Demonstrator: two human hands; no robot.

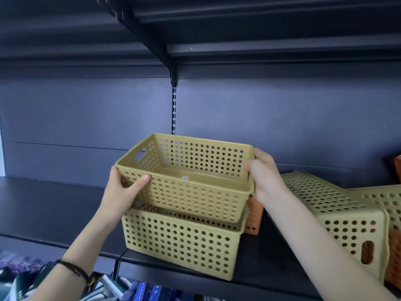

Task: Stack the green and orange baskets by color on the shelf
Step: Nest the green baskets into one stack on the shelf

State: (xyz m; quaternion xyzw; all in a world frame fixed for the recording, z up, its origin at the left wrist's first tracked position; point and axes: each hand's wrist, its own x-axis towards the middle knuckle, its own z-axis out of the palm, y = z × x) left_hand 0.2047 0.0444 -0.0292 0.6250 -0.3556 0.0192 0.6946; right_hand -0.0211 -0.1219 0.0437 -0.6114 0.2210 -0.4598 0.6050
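Two bare forearms reach up from the bottom edge, the left one wearing a dark cord bracelet (72, 268). Left hand (121, 192) clamps the near left corner of the upper green basket (186, 187), thumb pressed flat on the perforated front wall, fingers hidden behind. Right hand (263, 174) closes over the basket's right rim, fingers curled inside. This basket (more olive-yellow than green in this light) is smooth plastic, rectangular, with rows of round holes and an oval handle slot in its left end; a small pale sticker sits on its floor, too small to read. It is tilted and partly nested in the lower green basket (180, 244), which stands on the dark shelf (54, 209). Just behind their right side shows part of an orange basket (253, 216). Further right, a tipped green basket (338, 216) lies on its side against another green one (386, 200), with a second orange basket (395, 259) at the edge. Below the shelf are blurred packages (147, 290) with unreadable print.
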